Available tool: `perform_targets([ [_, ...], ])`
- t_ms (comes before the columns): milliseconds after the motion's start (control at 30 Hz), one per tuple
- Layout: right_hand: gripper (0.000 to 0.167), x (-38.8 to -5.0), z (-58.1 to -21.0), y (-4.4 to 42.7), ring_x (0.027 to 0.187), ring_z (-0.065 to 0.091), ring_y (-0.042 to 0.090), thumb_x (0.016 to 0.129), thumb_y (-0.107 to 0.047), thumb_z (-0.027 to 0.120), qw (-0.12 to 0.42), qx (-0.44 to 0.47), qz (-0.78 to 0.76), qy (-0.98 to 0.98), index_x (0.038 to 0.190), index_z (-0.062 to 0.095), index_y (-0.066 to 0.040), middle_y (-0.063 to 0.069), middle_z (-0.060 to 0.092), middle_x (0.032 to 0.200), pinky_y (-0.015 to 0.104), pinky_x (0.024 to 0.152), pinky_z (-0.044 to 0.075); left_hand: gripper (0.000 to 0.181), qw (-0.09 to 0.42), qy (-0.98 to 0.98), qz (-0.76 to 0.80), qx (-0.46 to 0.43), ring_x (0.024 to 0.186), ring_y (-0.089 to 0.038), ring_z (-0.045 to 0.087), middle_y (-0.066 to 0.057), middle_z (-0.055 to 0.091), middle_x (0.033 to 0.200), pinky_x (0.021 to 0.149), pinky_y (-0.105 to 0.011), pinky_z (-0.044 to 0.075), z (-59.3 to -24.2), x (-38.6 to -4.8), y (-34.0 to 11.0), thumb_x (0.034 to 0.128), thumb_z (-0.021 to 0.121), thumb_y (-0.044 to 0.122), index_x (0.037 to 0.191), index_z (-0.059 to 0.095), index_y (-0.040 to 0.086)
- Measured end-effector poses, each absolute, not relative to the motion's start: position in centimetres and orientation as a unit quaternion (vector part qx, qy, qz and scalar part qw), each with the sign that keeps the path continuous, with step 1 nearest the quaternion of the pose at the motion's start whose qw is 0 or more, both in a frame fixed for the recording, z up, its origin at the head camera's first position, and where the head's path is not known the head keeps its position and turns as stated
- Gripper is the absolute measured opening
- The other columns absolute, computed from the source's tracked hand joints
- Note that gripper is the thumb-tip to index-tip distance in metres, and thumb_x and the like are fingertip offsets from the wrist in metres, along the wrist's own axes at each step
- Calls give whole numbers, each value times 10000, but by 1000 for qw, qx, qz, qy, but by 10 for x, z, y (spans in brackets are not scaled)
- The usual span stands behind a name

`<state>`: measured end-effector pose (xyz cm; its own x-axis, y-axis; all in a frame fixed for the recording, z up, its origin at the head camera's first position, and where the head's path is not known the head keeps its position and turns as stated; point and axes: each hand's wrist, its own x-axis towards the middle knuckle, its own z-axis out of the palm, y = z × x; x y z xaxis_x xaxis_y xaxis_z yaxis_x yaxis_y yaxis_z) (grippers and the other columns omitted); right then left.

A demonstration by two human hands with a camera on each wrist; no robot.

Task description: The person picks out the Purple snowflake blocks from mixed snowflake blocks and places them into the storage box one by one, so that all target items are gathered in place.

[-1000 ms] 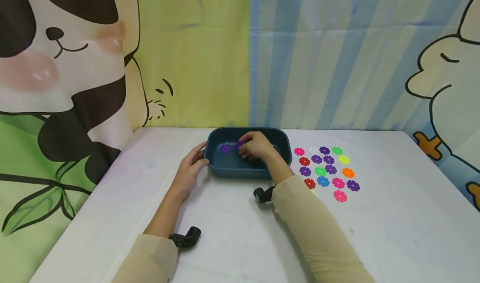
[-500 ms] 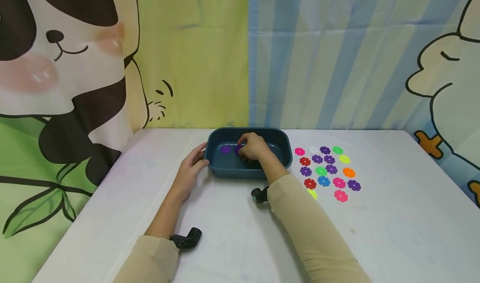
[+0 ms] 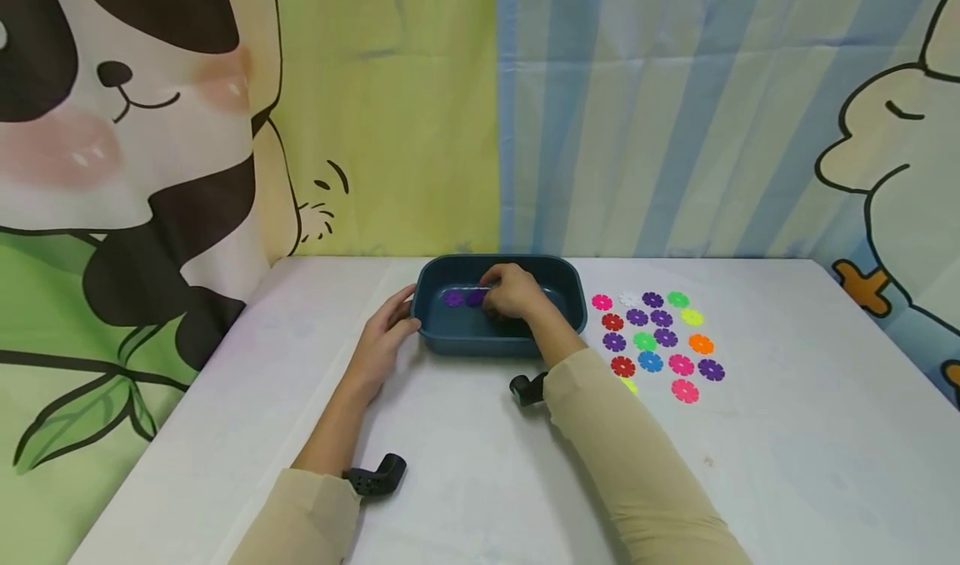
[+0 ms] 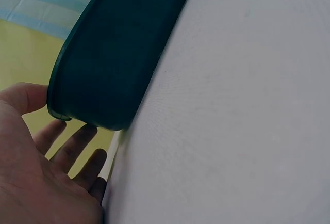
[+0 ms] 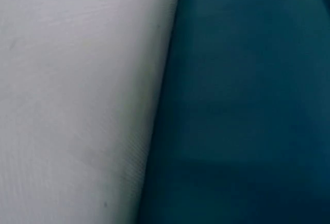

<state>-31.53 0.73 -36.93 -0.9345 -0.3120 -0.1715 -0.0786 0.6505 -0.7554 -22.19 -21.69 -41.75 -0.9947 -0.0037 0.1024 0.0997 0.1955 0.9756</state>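
A dark teal plastic basin stands at the table's far edge. Two purple flower-shaped discs lie in its left half: the left disc and the one beside it, whose right edge meets my right fingertips. My right hand reaches over the front rim with bent fingers; their undersides are hidden, so whether they pinch anything is unclear. At the basin's left end, my left hand rests against the outside. In the left wrist view its thumb touches the rim and its loosely extended fingers lie by the end wall.
Right of the basin, several flower-shaped discs in purple, pink, red, green, yellow, orange, blue and white lie flat on the white tablecloth. Behind the table hangs a printed curtain. Each wrist carries a black camera.
The purple disc at my right fingertips has come down onto the basin floor beside the other disc. My right hand has shifted slightly within the basin. My left hand stays in place.
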Motion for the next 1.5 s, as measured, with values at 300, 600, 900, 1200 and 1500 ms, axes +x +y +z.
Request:
perform_targets([
  [300,442,-314,-364,26,893,673,249,954,-10,557,172,-138,-427,877,1392,602,-48,161,685,1163,357,742,606,575,36,-767,-640,-40,1446,-338,477,-204,505,1550,1221,-515,322,-418,-228,-213,1028,510,101,1592,412,162],
  [600,417,-303,-359,31,950,705,298,992,-111,633,145,-165,-418,882,1402,591,-51,171,691,1219,368,752,603,583,38,-770,-635,-40,1448,-350,474,-219,494,1557,1218,-519,320,-418,-225,-213,1030,491,86,1602,390,141],
  [900,384,-286,-359,38,1127,654,306,1011,-199,617,78,-196,-384,899,1380,622,-91,135,688,1262,469,957,543,575,36,-773,-632,-35,1441,-343,483,-209,506,1548,1215,-514,323,-420,-222,-218,1033,498,98,1597,402,158],
  [1200,312,-271,-363,48,1011,687,267,1026,-177,598,-3,-214,-423,881,1325,647,-104,94,721,1202,403,842,575,575,38,-775,-630,-31,1433,-347,491,-213,511,1542,1211,-505,332,-418,-223,-216,1031,496,80,1594,405,150],
  [1500,309,-254,-363,56,1044,682,252,1013,-122,612,-74,-257,-448,853,1320,646,-103,114,722,1154,422,872,584,572,37,-779,-625,-33,1445,-349,479,-209,499,1555,1223,-520,315,-418,-224,-218,1036,491,100,1597,403,166],
])
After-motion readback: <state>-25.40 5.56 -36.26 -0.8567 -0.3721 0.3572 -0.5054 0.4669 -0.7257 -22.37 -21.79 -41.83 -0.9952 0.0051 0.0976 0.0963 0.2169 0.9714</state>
